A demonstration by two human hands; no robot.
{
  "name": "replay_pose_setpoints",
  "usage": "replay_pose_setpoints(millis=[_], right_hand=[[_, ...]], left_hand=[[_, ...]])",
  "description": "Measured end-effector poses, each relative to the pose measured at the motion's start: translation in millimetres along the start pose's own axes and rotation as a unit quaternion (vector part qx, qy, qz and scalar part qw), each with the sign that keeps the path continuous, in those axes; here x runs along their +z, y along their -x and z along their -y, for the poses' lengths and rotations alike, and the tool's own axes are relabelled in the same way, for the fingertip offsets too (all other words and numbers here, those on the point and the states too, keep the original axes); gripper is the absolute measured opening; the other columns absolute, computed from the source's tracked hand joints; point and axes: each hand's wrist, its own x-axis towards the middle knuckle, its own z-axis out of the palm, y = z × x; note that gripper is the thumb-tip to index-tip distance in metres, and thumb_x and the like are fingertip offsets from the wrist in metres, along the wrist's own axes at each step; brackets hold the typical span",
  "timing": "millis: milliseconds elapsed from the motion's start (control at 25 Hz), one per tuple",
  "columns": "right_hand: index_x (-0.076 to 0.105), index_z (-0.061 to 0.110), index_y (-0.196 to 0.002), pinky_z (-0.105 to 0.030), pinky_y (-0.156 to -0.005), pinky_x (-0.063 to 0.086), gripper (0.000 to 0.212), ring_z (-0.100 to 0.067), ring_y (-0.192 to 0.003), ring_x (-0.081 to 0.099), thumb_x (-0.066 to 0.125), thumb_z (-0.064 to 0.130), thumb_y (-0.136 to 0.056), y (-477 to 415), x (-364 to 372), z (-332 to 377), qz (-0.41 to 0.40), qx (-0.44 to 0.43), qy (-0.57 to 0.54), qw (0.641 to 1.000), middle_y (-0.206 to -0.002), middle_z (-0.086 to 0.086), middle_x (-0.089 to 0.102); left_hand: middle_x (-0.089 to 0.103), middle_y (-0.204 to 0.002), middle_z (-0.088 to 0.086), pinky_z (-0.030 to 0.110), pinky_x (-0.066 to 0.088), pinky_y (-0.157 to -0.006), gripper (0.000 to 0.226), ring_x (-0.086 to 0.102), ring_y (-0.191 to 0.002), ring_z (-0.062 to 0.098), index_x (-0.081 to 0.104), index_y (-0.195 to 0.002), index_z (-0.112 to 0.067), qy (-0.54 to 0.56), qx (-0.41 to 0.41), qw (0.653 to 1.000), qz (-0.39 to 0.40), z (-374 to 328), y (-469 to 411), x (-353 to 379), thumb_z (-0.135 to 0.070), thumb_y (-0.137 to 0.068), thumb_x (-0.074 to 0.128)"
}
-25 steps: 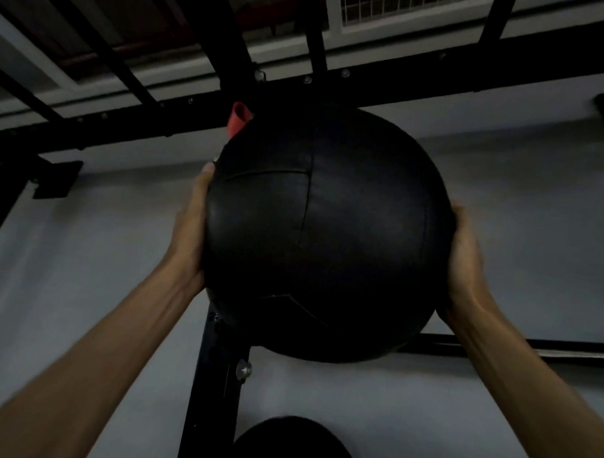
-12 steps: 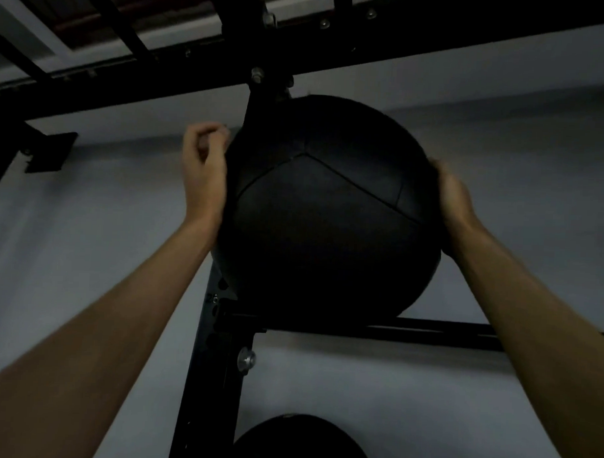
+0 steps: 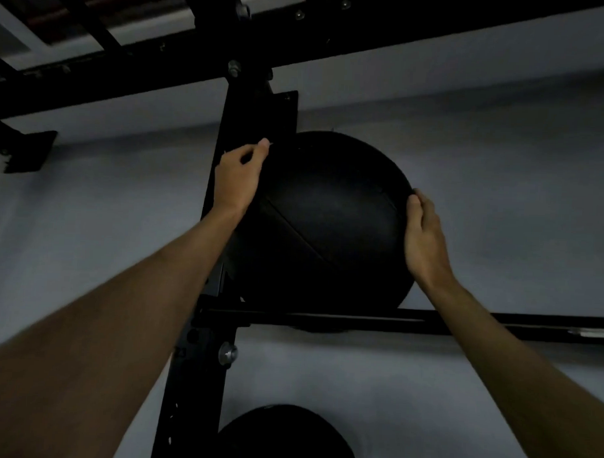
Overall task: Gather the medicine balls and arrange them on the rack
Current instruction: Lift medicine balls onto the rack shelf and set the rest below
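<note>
Black medicine ball point(image 3: 331, 223) sits high on the rack, its underside on the horizontal rail point(image 3: 478, 324) and its left side up against the black upright post point(image 3: 201, 328). Seam lines cross its face.

Right hand point(image 3: 425, 236) lies flat on the ball's right side, fingers straight along the curve, thumb at the upper edge; grip open, pressing only. Left hand point(image 3: 239, 178) is at the ball's upper left, in front of the post, fingers curled in with the thumb tip up; grip closed, nothing seen in it. Both forearms reach up from the bottom corners.

A second dark ball point(image 3: 286, 437) shows at the bottom edge, right of the post, well below the rail. A silver bolt point(image 3: 227, 353) sticks out of the post under the rail. A black top beam point(image 3: 403, 37) crosses overhead, with a grey wall point(image 3: 501, 167) behind and a black bracket point(image 3: 26, 150) on it at far left.
</note>
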Motion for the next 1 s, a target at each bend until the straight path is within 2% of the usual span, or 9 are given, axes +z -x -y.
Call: replay_pose_setpoints(millis=[120, 240, 320, 400, 520, 600, 720, 880, 1000], right_hand=[[0.030, 0.027, -0.156, -0.035, -0.120, 0.026, 0.059, -0.020, -0.142, 0.037, 0.023, 0.055, -0.104, -3.0, -0.7, 3.9, 0.007, 0.018, 0.011, 1.000, -0.157, -0.004, 0.038], [0.024, 0.023, -0.159, -0.038, -0.123, 0.020, 0.059, -0.023, -0.147, 0.030, 0.023, 0.051, -0.107, 5.5, -9.0, 17.7, 0.041, 0.046, 0.041, 0.997, -0.161, -0.006, 0.031], [0.023, 0.019, -0.159, -0.036, -0.121, 0.024, 0.058, -0.026, -0.146, 0.033, 0.029, 0.046, -0.107, 23.1, -23.6, 32.0, 0.080, 0.068, 0.070, 0.992, -0.160, -0.009, 0.032], [0.035, 0.014, -0.153, -0.033, -0.113, 0.035, 0.055, -0.028, -0.137, 0.046, 0.044, 0.038, -0.105, 55.6, -40.3, 50.4, 0.100, 0.069, 0.117, 0.986, -0.150, -0.013, 0.046], [0.059, 0.007, -0.129, -0.035, -0.096, 0.050, 0.034, -0.031, -0.110, 0.064, 0.056, 0.021, -0.099, 129.6, -63.9, 72.2, 0.090, 0.049, 0.167, 0.981, -0.120, -0.017, 0.066], [0.063, 0.007, -0.119, -0.040, -0.091, 0.054, 0.025, -0.028, -0.101, 0.067, 0.056, 0.017, -0.097, 187.9, -79.7, 79.6, 0.122, 0.057, 0.197, 0.971, -0.108, -0.013, 0.070], [0.063, 0.016, -0.113, -0.032, -0.082, 0.055, 0.019, -0.020, -0.093, 0.067, 0.054, 0.023, -0.098, 275.5, -111.6, 90.3, 0.204, 0.125, 0.259, 0.936, -0.099, -0.001, 0.069], [0.064, 0.017, -0.111, -0.033, -0.079, 0.054, 0.020, -0.023, -0.092, 0.067, 0.053, 0.027, -0.098, 369.9, -161.8, 103.4, 0.280, 0.222, 0.319, 0.878, -0.091, 0.002, 0.067], [0.064, 0.016, -0.107, -0.035, -0.080, 0.053, 0.017, -0.027, -0.097, 0.066, 0.053, 0.025, -0.097, 431.5, -210.7, 113.3, 0.314, 0.266, 0.356, 0.839, -0.099, -0.004, 0.072]], left_hand=[[0.071, -0.104, -0.015, 0.020, 0.045, -0.095, 0.033, 0.064, -0.109, 0.004, 0.073, -0.112, -0.029, 0.001, -0.017, 1.000, -0.003, 0.4, 11.6, -5.3, -0.049, -0.100, 0.050], [0.051, -0.149, -0.003, 0.025, 0.029, -0.117, 0.051, 0.040, -0.138, 0.006, 0.049, -0.147, -0.025, -0.021, -0.053, 0.998, 0.029, 1.9, 51.1, -14.5, -0.050, -0.104, 0.038], [0.038, -0.157, 0.005, 0.038, 0.026, -0.122, 0.057, 0.033, -0.145, 0.017, 0.031, -0.156, -0.025, -0.075, -0.070, 0.993, 0.057, 5.4, 93.8, -29.3, -0.049, -0.104, 0.038], [0.040, -0.151, 0.012, 0.045, 0.034, -0.117, 0.062, 0.040, -0.139, 0.027, 0.028, -0.156, -0.026, -0.125, -0.112, 0.982, 0.086, 5.9, 142.1, -48.3, -0.045, -0.100, 0.051], [0.050, -0.133, 0.014, 0.045, 0.048, -0.101, 0.052, 0.054, -0.121, 0.031, 0.043, -0.141, -0.018, -0.188, -0.132, 0.967, 0.108, 1.5, 216.8, -66.2, -0.028, -0.094, 0.063], [0.056, -0.123, 0.010, 0.041, 0.054, -0.086, 0.038, 0.061, -0.106, 0.027, 0.049, -0.129, -0.019, -0.201, -0.126, 0.960, 0.147, -11.0, 264.8, -72.7, -0.026, -0.094, 0.061], [0.067, -0.104, 0.002, 0.041, 0.057, -0.078, 0.022, 0.067, -0.092, 0.024, 0.054, -0.116, -0.022, -0.205, -0.147, 0.930, 0.267, -36.6, 335.5, -74.6, -0.030, -0.095, 0.059], [0.071, -0.097, 0.006, 0.043, 0.055, -0.080, 0.014, 0.066, -0.097, 0.032, 0.061, -0.105, -0.020, -0.210, -0.180, 0.885, 0.374, -71.4, 433.1, -70.0, -0.029, -0.094, 0.059], [0.072, -0.100, 0.005, 0.037, 0.052, -0.078, 0.012, 0.065, -0.100, 0.031, 0.062, -0.101, -0.020, -0.189, -0.209, 0.858, 0.430, -99.4, 507.4, -64.7, -0.028, -0.094, 0.056]])
